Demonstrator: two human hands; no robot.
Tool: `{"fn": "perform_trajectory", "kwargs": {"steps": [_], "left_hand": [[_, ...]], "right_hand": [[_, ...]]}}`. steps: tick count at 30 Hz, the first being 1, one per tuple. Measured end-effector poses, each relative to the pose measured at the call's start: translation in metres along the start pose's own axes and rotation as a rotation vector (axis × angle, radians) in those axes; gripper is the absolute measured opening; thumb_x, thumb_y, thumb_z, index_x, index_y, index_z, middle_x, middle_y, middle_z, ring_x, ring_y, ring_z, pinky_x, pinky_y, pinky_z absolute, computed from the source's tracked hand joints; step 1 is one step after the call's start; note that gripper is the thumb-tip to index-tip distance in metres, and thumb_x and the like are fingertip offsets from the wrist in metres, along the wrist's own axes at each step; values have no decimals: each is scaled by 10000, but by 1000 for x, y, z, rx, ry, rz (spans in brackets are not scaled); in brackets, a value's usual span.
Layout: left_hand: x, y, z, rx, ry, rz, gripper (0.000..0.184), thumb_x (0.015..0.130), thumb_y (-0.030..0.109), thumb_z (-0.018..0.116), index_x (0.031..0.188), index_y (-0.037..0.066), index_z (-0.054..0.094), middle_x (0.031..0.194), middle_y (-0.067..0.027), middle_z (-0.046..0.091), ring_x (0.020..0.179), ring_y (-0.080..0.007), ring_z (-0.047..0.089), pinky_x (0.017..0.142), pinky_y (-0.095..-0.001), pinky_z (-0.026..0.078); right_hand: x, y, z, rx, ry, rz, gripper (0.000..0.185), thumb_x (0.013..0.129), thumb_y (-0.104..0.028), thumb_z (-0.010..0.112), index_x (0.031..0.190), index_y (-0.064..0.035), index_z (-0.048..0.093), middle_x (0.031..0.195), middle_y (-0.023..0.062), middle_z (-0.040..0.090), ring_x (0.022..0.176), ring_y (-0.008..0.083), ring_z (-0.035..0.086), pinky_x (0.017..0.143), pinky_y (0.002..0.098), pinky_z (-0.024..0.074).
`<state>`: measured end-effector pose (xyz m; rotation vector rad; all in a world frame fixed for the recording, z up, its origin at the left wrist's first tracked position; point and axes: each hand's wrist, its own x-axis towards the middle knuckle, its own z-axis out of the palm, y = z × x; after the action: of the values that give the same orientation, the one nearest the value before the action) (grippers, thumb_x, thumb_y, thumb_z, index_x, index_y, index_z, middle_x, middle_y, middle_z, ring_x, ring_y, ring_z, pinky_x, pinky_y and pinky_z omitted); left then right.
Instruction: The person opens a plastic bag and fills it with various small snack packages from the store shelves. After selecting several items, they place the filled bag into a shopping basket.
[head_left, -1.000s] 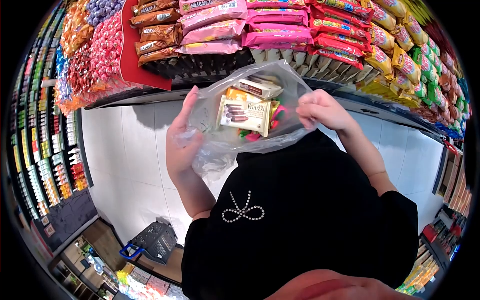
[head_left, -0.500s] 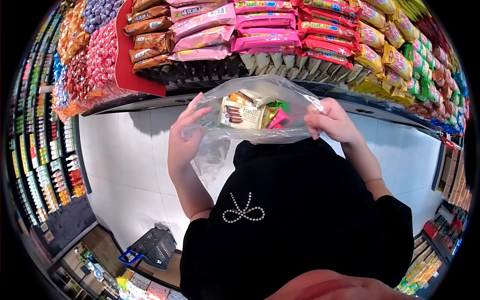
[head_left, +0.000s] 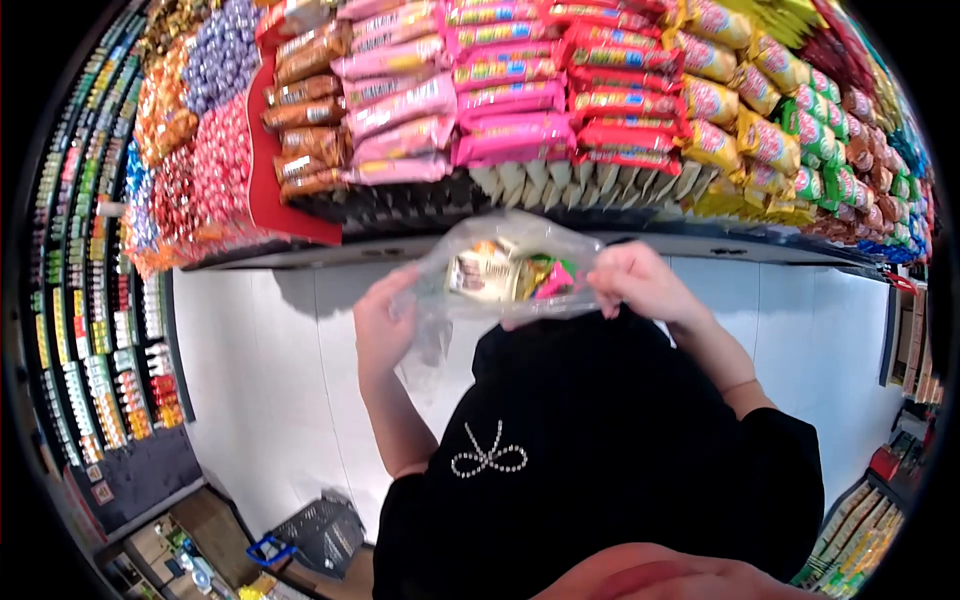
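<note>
A clear plastic bag (head_left: 440,250) hangs with its mouth held apart between my two hands. My left hand (head_left: 385,325) is closed on the bag's left edge, its thumb and fingers partly behind the film. At the other side, my right hand (head_left: 640,285) pinches the right edge. Inside lie a cream Franzzi packet (head_left: 485,275) with brown biscuits pictured on it, and a bright pink wrapper (head_left: 553,283) beside green and yellow ones. Some of the contents are hidden under the upper packets.
Ahead is a display with brown (head_left: 306,112), pink (head_left: 515,137), red (head_left: 628,130) and yellow snack packets (head_left: 712,145). Wrapped candies (head_left: 222,150) lie left of a red divider (head_left: 262,180). A grey shopping basket (head_left: 325,535) stands behind on the left. Stocked shelves (head_left: 100,300) line the far left.
The view has tilted up, so more of the snack display shows and the bag sits lower. The bag's mouth looks narrower, with my hands somewhat closer together.
</note>
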<state>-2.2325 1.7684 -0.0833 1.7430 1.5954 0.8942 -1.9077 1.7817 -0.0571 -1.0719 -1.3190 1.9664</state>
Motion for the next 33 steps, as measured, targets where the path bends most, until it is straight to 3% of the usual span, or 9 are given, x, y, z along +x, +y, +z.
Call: {"fn": "perform_trajectory", "kwargs": {"steps": [8, 13, 16, 18, 20, 22, 25, 28, 33], "left_hand": [[10, 3, 14, 304, 31, -41, 133, 663, 70, 596, 750, -15, 649, 781, -161, 643, 744, -321, 618, 694, -343, 491], [20, 11, 24, 521, 95, -168, 621, 589, 449, 783, 514, -47, 417, 507, -164, 448, 448, -290, 392, 464, -394, 358], [22, 0, 30, 565, 131, -101, 611, 612, 440, 772, 511, -43, 410, 509, -161, 450, 454, -291, 393, 467, -386, 361], [25, 3, 31, 551, 122, -117, 572, 607, 353, 774, 490, -46, 380, 533, -170, 439, 489, -344, 429, 484, -417, 357], [24, 2, 29, 460, -43, -147, 284, 614, 215, 724, 675, -16, 570, 693, -155, 575, 639, -311, 557, 605, -364, 446], [21, 2, 27, 418, -124, -158, 212, 618, 147, 699, 767, -1, 665, 773, -148, 643, 713, -295, 621, 666, -337, 490], [19, 2, 27, 339, -272, 53, 250, 597, 40, 625, 840, -5, 661, 905, -148, 641, 840, -282, 611, 752, -308, 480], [15, 2, 30, 354, -208, 73, 578, 582, -111, 497, 1152, -21, 532, 1234, -166, 504, 1102, -292, 516, 865, -313, 441], [19, 3, 28, 248, -125, 99, 696, 608, -127, 447, 1292, -21, 370, 1354, -156, 380, 1220, -303, 403, 974, -311, 354]], "right_hand": [[-2, -4, 2, -61, -92, 35, 234, 872, -182, 536, 694, -29, 538, 596, 9, 544, 538, 68, 541, 503, 213, 435], [-2, -3, 2, -123, -112, -10, 252, 874, -181, 521, 682, -19, 537, 584, 9, 540, 536, 73, 548, 501, 222, 438], [-3, -2, 1, -162, -111, -19, 255, 870, -182, 516, 680, -13, 539, 577, 14, 547, 532, 75, 550, 501, 226, 440], [-2, -3, -1, -180, -106, -8, 247, 864, -176, 516, 684, -9, 543, 572, 20, 553, 531, 78, 552, 502, 228, 441], [-2, -3, -1, -184, -88, -9, 241, 860, -174, 515, 689, -7, 545, 575, 24, 556, 534, 81, 559, 506, 227, 447], [0, 0, -3, -130, -45, 0, 236, 856, -175, 513, 693, -8, 546, 576, 27, 558, 533, 85, 566, 503, 231, 453], [2, 6, -7, -132, -8, -19, 235, 856, -178, 513, 701, -5, 550, 575, 29, 559, 525, 89, 571, 497, 235, 458], [1, 8, -10, -132, 2, -31, 237, 855, -177, 515, 694, -6, 548, 569, 33, 556, 519, 92, 572, 487, 238, 459], [1, 10, -17, -123, 25, -18, 240, 849, -182, 522, 698, -1, 565, 558, 44, 568, 506, 101, 576, 478, 238, 462]]}}
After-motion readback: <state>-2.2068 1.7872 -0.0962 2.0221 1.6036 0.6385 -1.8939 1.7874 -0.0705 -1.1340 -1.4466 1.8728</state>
